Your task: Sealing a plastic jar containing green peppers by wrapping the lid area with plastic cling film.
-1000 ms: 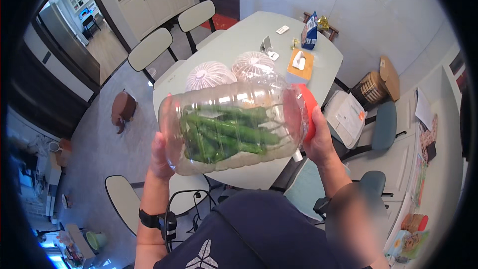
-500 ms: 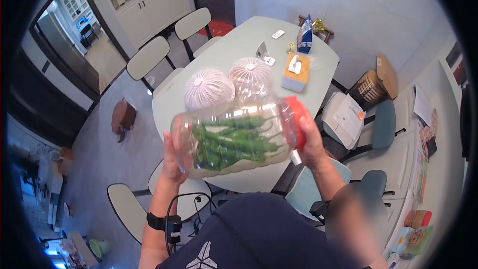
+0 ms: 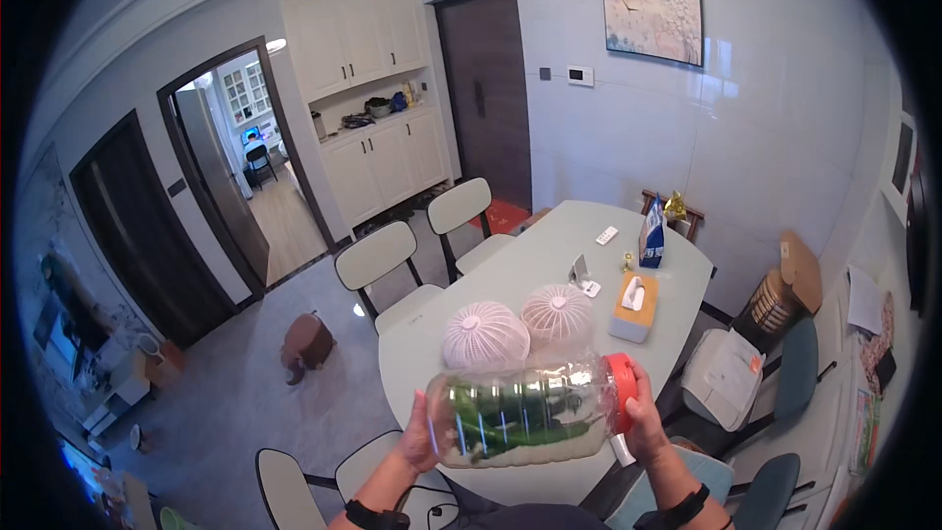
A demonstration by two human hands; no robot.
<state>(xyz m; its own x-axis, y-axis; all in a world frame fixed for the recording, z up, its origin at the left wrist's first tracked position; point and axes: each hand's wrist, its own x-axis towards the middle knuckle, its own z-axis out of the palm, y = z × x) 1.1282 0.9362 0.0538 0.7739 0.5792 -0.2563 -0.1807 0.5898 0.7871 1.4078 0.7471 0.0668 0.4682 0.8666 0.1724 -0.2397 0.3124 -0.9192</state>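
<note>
Between my two hands a large clear plastic jar (image 3: 535, 447) lies on its side in the air, over the near part of the table. Long green chili peppers (image 3: 500, 417) show through its wall. My left hand (image 3: 420, 437) presses against the jar's base end. At the other end, my right hand (image 3: 643, 417) wraps round the red screw lid (image 3: 620, 393). Just beyond the jar, two pinkish-white ribbed dome covers stand on the table: the left dome cover (image 3: 486, 336) and the right dome cover (image 3: 557, 316).
On the pale table (image 3: 520, 260) stand a tissue box (image 3: 635, 309), a phone stand (image 3: 581, 275), a white remote (image 3: 606, 235) and a blue bag (image 3: 652, 238). Chairs (image 3: 378, 260) surround it. A brown stool (image 3: 309, 342) is on the floor at left.
The view has tipped upward, so the table and jar appear lower and the far wall shows. Both hands keep their hold on the jar, and the peppers inside lie differently.
</note>
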